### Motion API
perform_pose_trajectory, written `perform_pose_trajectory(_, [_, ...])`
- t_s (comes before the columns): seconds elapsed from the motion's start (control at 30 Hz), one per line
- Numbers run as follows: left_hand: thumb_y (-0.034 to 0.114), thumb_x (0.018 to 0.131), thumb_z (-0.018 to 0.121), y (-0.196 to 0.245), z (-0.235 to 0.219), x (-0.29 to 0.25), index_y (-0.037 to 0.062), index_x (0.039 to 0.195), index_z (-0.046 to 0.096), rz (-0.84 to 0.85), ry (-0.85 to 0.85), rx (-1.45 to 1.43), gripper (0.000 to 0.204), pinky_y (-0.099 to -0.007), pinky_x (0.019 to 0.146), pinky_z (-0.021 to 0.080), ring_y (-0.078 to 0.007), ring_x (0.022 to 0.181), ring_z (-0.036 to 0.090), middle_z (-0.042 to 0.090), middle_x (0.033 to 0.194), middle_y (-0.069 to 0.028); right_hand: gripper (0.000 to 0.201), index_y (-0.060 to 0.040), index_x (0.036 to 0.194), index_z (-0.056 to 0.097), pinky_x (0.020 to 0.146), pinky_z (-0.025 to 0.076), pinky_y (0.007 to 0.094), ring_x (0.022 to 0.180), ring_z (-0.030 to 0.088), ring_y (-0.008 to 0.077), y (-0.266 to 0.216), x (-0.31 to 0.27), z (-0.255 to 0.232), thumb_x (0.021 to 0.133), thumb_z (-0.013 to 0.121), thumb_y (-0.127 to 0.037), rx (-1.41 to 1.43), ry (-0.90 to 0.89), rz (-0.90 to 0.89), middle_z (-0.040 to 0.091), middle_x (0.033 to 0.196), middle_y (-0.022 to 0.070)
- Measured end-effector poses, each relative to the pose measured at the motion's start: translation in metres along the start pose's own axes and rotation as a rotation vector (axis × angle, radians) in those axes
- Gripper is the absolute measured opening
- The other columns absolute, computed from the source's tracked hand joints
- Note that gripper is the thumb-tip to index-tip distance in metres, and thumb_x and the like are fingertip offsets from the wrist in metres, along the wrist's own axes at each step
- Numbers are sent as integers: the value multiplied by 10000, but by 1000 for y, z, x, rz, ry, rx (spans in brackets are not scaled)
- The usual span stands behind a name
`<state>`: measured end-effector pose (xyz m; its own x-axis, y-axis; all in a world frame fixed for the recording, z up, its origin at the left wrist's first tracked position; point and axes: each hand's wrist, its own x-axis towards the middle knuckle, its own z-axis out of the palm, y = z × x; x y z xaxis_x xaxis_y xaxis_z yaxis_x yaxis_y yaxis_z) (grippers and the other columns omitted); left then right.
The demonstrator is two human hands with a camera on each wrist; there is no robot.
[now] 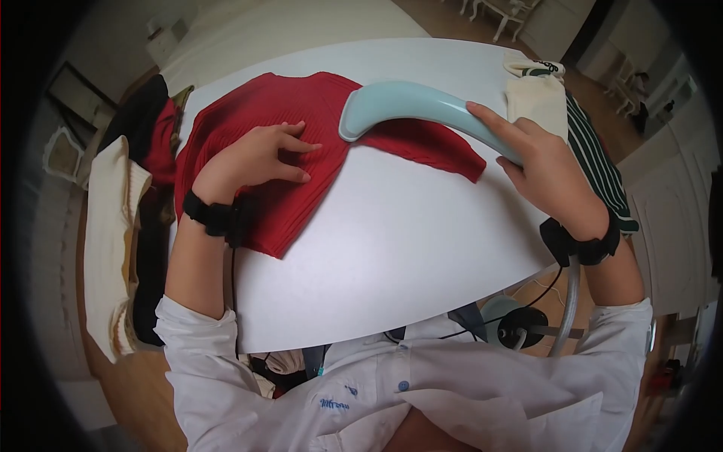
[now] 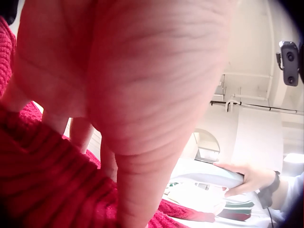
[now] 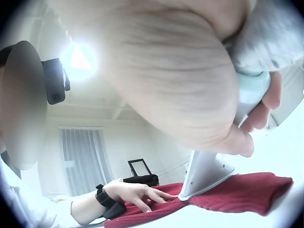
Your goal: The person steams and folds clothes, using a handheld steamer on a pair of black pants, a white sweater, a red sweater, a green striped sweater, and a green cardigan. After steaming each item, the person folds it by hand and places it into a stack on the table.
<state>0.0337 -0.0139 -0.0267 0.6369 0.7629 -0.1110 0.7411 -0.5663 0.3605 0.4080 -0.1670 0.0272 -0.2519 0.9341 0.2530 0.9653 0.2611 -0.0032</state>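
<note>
Red sweater (image 1: pixel 320 109) lies on the white desk (image 1: pixel 422 226), one sleeve stretched out to the right. The left hand (image 1: pixel 260 154) rests on it, fingers spread and loose. The right hand (image 1: pixel 553 162) grips the handle of a light blue steamer (image 1: pixel 414 98), and its wide end touches the sweater near the top of that sleeve. The steamer and the left hand hide bits of the red knit. Cream clothes (image 1: pixel 113 241) and black clothes (image 1: pixel 147 98) sit close by on the left. Past the right hand lie a cream cloth (image 1: pixel 538 102) and a green striped cloth (image 1: pixel 599 162). A gray hose (image 1: pixel 568 309) runs down below the right wrist.
</note>
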Motion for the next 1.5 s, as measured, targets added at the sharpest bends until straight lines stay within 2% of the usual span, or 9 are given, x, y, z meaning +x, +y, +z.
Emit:
perform_pose_trajectory(0.27, [303,807,862,3,1,-2,293,1345,721,-1,3,26,556,-430,1185,396,-341,1503,419,455,1609,-163,893,-386,1532,526,697,558,393,706,642,252,21,-74,-45,797,757,65,-115,-24,109,619,850,101])
perform_pose_trajectory(0.47, [296,815,856,2,1,0,297,1345,719,5,-12,37,548,-430,1180,398,-341,1504,415,447,1607,-174,851,-344,1494,582,693,531,414,698,619,263,22,-104,-70,781,753,87,-115,-30,186,592,830,110])
perform_pose_trajectory(0.63, [311,819,854,-3,3,0,295,1349,717,14,-7,38,548,-429,1183,392,-338,1504,417,446,1607,-170,843,-330,1530,537,702,524,426,711,618,298,14,-72,-62,808,752,49,-83,-65,129,605,843,122])
perform_pose_trajectory(0.87, [372,835,840,-7,5,1,278,1365,708,24,-22,63,554,-437,1192,381,-343,1525,379,426,1626,-155,822,-341,1566,470,744,557,462,785,671,363,-5,31,-3,849,750,-53,20,2,-57,651,906,166])
perform_pose_trajectory(1.07, [372,831,844,-8,3,3,266,1385,693,51,-63,82,583,-464,1206,368,-383,1527,357,417,1636,-136,811,-263,1577,456,754,558,458,802,682,387,-38,104,52,854,710,3,-15,73,-91,664,918,200])
perform_pose_trajectory(1.1, [366,829,846,-8,3,3,263,1391,688,59,-73,55,593,-469,1209,365,-390,1529,351,422,1634,-132,766,-235,1571,466,746,560,464,799,678,389,-39,111,56,868,632,20,-7,94,-126,659,913,209])
perform_pose_trajectory(1.13, [366,829,846,-7,2,3,263,1391,688,61,-77,55,593,-469,1209,365,-390,1529,351,422,1634,-132,729,-207,1565,477,738,561,471,796,674,391,-38,115,58,882,554,36,0,115,-160,653,907,217])
perform_pose_trajectory(1.27, [307,829,846,-1,2,0,243,1408,673,34,-67,56,608,-445,1210,363,-359,1528,363,448,1616,-131,730,-228,1562,483,736,562,464,797,673,390,-26,108,55,886,542,41,15,132,-202,650,907,215])
perform_pose_trajectory(1.5, [251,839,847,2,0,-1,215,1433,650,7,-73,46,626,-428,1235,334,-333,1548,330,467,1599,-128,903,-360,1580,447,766,561,425,788,674,326,3,15,-6,827,748,38,10,-65,-45,645,933,142])
